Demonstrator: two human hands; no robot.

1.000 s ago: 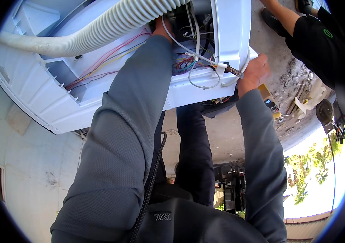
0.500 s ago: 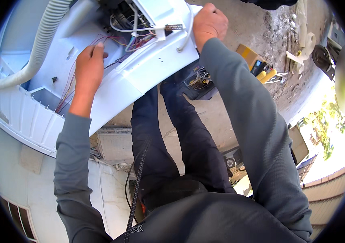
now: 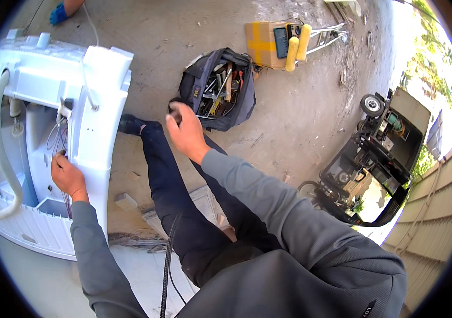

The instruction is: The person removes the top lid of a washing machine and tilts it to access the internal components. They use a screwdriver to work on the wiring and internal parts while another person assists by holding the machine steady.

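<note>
My left hand (image 3: 68, 177) is closed in a pinch on thin wires (image 3: 62, 140) inside the white appliance housing (image 3: 96, 143). The wires run from a white connector (image 3: 65, 110) down past the fingers. A grey corrugated hose (image 3: 2, 132) curves along the housing's left part. My right hand (image 3: 187, 130) is beside the near left side of a dark tool bag (image 3: 243, 108), thumb and fingers apart, with nothing visible between them. Several hand tools (image 3: 220, 87) fill the bag, among them screwdrivers and wooden-handled pieces.
Beyond the bag sits a taped cardboard box (image 3: 262, 45) with a phone (image 3: 281, 42) and two yellow rollers (image 3: 304, 42) by it. A parked three-wheeled vehicle (image 3: 379, 159) is at right. Another person's blue-gloved hand (image 3: 58, 14) shows at top left. A pale block (image 3: 125, 201) lies near my legs.
My right hand has left the housing's edge and come over beside the tool bag. The view has swung right, bringing the whole bag into sight. My left hand stays at the wires.
</note>
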